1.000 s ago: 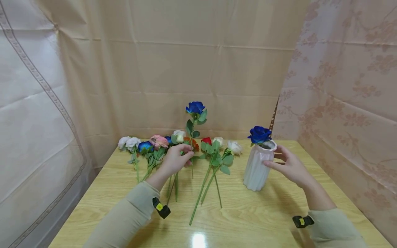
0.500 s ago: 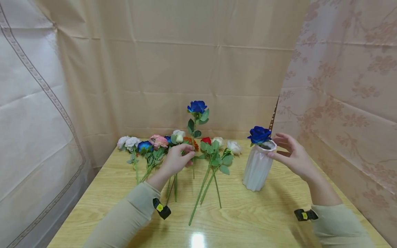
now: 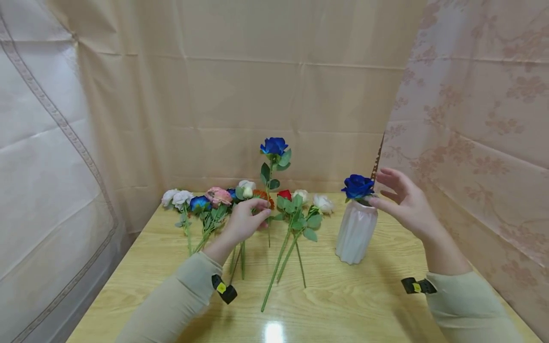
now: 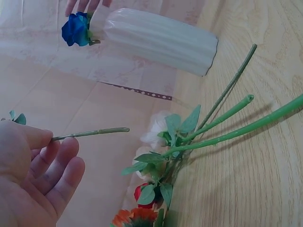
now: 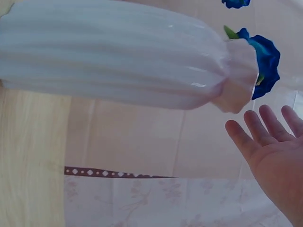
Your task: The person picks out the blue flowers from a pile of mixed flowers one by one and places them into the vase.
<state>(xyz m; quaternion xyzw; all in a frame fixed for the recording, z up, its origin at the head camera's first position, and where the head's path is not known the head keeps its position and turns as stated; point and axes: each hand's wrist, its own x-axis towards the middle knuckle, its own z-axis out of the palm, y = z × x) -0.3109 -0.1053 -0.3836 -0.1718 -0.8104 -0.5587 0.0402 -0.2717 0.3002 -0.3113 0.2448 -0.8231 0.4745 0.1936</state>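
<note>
With our left grip [image 3: 246,221] we pinch the stem [image 4: 94,133] of a blue rose [image 3: 274,146], upright above the desk [image 3: 343,305]. Our right grip [image 3: 409,209] holds nothing, relaxed just beside the mouth of the vase [image 3: 356,233], where a second blue rose [image 3: 358,186] stands. Other flowers, one pink [image 3: 218,196], lie on the desk.

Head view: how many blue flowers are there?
4: held blue flower in the left hand; second blue flower in the white vase; third blue flower and partly hidden fourth blue flower on the table, left and right of the pink flower. Others may be hidden.
</note>
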